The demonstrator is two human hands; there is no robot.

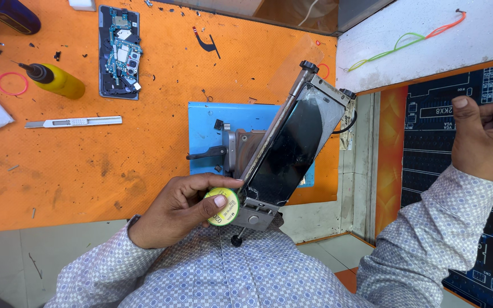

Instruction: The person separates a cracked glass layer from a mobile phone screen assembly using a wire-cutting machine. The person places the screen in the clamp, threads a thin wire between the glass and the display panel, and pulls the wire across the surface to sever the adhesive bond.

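My left hand (181, 208) grips a small yellow-green spool (222, 207) pressed against the lower end of a metal clamp fixture (252, 215). The fixture holds a phone with a dark, cracked glass screen (291, 149), tilted up from a blue mat (206, 134). My right hand (486, 137) is raised far to the right over a dark printed panel (429, 148), its fingers curled with the thumb up; whether it pinches a thin wire is too fine to tell.
On the orange mat (87, 171) lie an opened phone with bare circuit boards (119, 51), a yellow squeeze bottle (55, 80), a grey utility knife (75, 121), a pink rubber band (12, 84) and small debris. Coloured bands (412, 39) rest on a white ledge.
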